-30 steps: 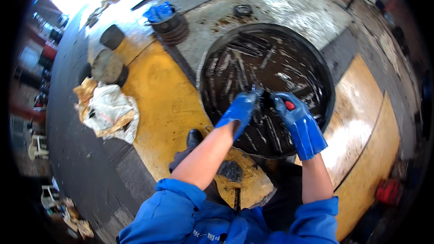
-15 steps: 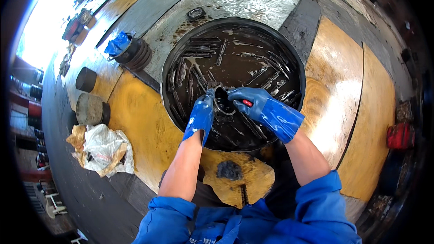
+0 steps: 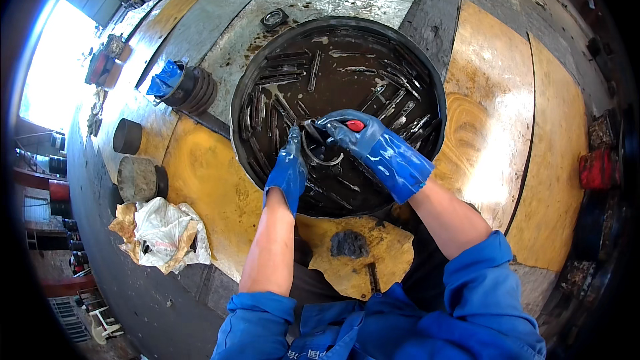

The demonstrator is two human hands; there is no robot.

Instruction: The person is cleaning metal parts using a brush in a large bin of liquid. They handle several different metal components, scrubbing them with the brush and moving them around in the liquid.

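A wide round black tub point(image 3: 237, 103) of dark brown oily liquid stands in front of me, with several dark wet bars point(image 3: 283, 68) lying in it. Over its near half, my left hand point(image 3: 287, 172), in a blue rubber glove, grips the left side of a dark metal part with a round bore point(image 3: 327, 161). My right hand point(image 3: 357, 139), gloved alike, is closed around a red-handled tool point(image 3: 355, 125) at the part's upper edge. The tool's working end is mostly hidden by the glove and the part, so its kind cannot be told.
Beyond the tub a square dark part with a round hole point(image 3: 274, 19) lies on the floor. At left stand a ribbed dark bucket with blue plastic point(image 3: 193, 90), short cylinders point(image 3: 137, 179) and a crumpled white sack point(image 3: 175, 230). Yellow boards point(image 3: 493, 60) flank the tub.
My right hand has turned and shifted up and left over the part, showing more of the red handle. My left hand stays on the part's left side. The whole view has shifted slightly.
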